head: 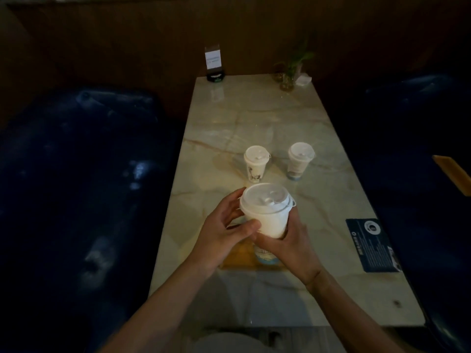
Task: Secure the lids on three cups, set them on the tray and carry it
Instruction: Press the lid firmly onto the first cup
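Dim room; marble table (254, 118) between dark blue benches (76, 161); brown wall (127, 34) behind.

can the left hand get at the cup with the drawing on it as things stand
Probably not at once: the left hand grips the held cup together with the right hand. The path itself looks free, since the drawing cup stands alone on the table just beyond.

Dim, grainy view with soft overhead glare on the pale table (280, 118), murky surroundings, wide-angle bending at edges.
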Demonstrator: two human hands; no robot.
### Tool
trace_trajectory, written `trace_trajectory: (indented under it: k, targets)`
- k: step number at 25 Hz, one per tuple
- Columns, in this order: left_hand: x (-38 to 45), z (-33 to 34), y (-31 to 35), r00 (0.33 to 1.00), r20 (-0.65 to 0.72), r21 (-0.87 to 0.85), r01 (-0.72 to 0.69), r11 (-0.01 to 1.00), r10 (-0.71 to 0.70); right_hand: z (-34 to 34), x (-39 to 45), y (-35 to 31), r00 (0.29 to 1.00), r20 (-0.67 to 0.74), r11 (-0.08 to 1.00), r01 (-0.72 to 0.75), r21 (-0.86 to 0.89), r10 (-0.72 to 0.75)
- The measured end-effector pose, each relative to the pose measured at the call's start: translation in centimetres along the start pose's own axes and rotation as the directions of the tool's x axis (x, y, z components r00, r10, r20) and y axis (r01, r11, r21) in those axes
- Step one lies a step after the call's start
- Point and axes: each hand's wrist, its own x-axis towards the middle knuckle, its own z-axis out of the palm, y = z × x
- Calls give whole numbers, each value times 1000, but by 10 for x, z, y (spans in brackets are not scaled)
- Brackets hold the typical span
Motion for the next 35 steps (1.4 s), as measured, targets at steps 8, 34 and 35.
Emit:
trace_trajectory:
  k: [8, 34, 35]
  targets:
    - [-10, -23, -33, 991, 10, -63, 130, 989, -130, -4, 1, 32, 975, 175, 990, -129, -48, 135]
    - [21, -72, -158, 985, -59, 239, 169, 956, -159, 69, 44, 167, 986, 117, 987, -105, -118, 119]
    - [22, -73, -159, 986, -59, 241, 166, 956, -156, 70, 44, 167, 986, 112, 987, -110, -115, 123]
